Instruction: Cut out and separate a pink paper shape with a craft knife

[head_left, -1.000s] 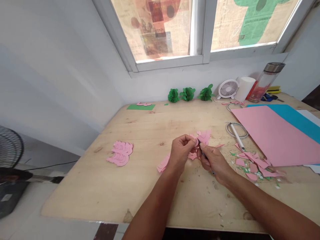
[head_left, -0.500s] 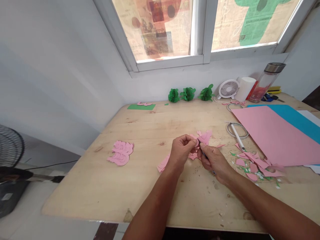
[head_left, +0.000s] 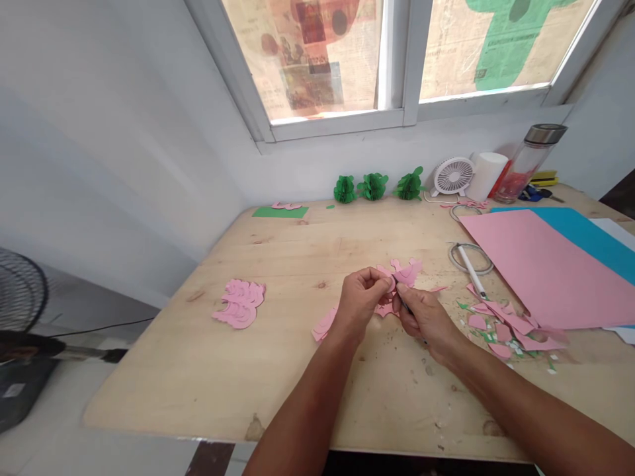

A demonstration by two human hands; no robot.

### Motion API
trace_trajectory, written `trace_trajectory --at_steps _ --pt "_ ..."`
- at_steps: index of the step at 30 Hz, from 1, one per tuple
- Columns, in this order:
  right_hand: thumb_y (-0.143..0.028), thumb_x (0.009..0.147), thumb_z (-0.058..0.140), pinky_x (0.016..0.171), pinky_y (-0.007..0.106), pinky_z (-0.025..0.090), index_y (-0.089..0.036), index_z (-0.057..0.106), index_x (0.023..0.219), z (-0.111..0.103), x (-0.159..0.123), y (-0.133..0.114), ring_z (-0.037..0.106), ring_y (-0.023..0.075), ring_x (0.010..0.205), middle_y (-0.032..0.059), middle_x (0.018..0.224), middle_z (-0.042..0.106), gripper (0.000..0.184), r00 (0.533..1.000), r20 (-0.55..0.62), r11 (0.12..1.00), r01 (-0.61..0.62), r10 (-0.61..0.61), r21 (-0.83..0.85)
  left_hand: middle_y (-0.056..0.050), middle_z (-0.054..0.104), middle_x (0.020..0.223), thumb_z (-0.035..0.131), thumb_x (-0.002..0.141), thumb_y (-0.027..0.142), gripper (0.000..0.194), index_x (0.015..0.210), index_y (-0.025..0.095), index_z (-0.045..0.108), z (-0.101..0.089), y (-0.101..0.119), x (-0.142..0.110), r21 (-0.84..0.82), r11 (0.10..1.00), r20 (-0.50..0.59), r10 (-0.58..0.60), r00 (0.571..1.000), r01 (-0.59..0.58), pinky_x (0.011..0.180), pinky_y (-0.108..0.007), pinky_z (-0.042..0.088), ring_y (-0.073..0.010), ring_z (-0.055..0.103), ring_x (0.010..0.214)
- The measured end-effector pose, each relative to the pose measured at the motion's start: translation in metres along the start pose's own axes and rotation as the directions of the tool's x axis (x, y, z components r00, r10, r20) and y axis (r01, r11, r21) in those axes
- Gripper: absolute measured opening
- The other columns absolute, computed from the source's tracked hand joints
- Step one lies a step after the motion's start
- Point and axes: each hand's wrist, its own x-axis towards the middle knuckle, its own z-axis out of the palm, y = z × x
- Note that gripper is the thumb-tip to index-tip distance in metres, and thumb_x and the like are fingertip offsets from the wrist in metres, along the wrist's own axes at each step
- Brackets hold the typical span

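My left hand (head_left: 360,301) pinches a small pink paper cut-out (head_left: 405,272) above the middle of the wooden table (head_left: 278,357). Right beside it, my right hand (head_left: 426,319) is closed round a thin dark tool (head_left: 404,307) whose tip meets the paper. More pink cut pieces (head_left: 325,325) lie on the table under my hands. A stack of finished pink shapes (head_left: 239,303) rests to the left.
Pink scraps (head_left: 506,324) litter the right side beside a large pink sheet (head_left: 540,264) over a blue sheet (head_left: 590,235). A white pen (head_left: 471,270), a small fan (head_left: 452,176), a white roll (head_left: 487,174), a bottle (head_left: 526,162) and green paper balls (head_left: 372,187) stand at the back.
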Motion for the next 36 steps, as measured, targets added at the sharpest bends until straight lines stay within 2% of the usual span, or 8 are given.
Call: trace_trajectory --at_steps 17,22,24,28,33,36 --pt "-0.052 0.078 0.05 0.035 0.018 0.008 -0.016 0.049 0.06 -0.001 0.0 -0.001 0.013 0.0034 0.033 -0.0104 0.036 0.024 0.04 0.999 -0.034 1.0 0.013 -0.012 0.023 0.002 0.051 0.05 0.062 0.061 0.023 0.013 0.057 0.014 0.054 -0.002 -0.002 0.001 0.035 0.999 -0.006 0.009 1.0 -0.009 0.05 -0.021 0.037 -0.0075 0.047 0.048" --pt "-0.052 0.079 0.05 0.034 0.018 0.011 -0.016 0.051 0.066 -0.006 0.002 -0.006 0.015 0.0036 0.034 -0.0097 0.039 0.027 0.038 0.991 -0.104 0.991 0.096 -0.086 0.094 0.002 0.052 0.05 0.06 0.063 0.025 0.014 0.058 0.014 0.055 -0.003 -0.006 0.004 0.142 0.989 -0.044 0.044 0.998 -0.038 0.048 -0.021 0.037 -0.0079 0.046 0.046" --pt "-0.052 0.078 0.05 0.034 0.018 0.012 -0.016 0.052 0.067 -0.008 0.003 -0.01 0.017 0.0037 0.034 -0.0094 0.04 0.028 0.037 0.978 -0.165 0.984 0.142 -0.124 0.105 0.001 0.052 0.052 0.06 0.064 0.026 0.014 0.058 0.014 0.056 -0.004 -0.009 0.004 0.233 0.97 0.006 0.065 0.998 -0.065 0.049 -0.021 0.037 -0.0088 0.047 0.048" --pt "-0.051 0.079 0.049 0.032 0.018 0.013 -0.017 0.053 0.069 -0.015 0.006 -0.014 0.018 0.0038 0.033 -0.009 0.041 0.029 0.036 0.946 -0.259 0.962 0.236 -0.195 0.139 0.0 0.057 0.059 0.056 0.069 0.028 0.015 0.061 0.016 0.058 -0.003 -0.015 0.003 0.481 0.857 0.214 0.092 0.973 -0.187 0.051 -0.022 0.036 -0.01 0.049 0.053" --pt "-0.052 0.078 0.05 0.031 0.018 0.016 -0.017 0.052 0.07 -0.022 0.01 -0.013 0.02 0.0036 0.032 -0.0084 0.044 0.031 0.036 0.929 -0.302 0.947 0.273 -0.214 0.167 -0.001 0.06 0.065 0.051 0.07 0.02 0.01 0.065 0.018 0.059 -0.002 -0.024 0.006 0.731 0.615 0.136 0.293 0.946 -0.296 0.057 -0.024 0.036 -0.0124 0.051 0.059" --pt "-0.052 0.077 0.051 0.031 0.018 0.017 -0.017 0.052 0.07 -0.023 0.011 -0.014 0.02 0.0037 0.032 -0.0084 0.044 0.031 0.036 0.923 -0.317 0.944 0.283 -0.22 0.172 -0.003 0.062 0.071 0.051 0.071 0.018 0.01 0.073 0.019 0.06 -0.001 -0.031 0.01 0.802 0.477 0.189 0.368 0.91 -0.36 0.062 -0.027 0.037 -0.0155 0.053 0.068"
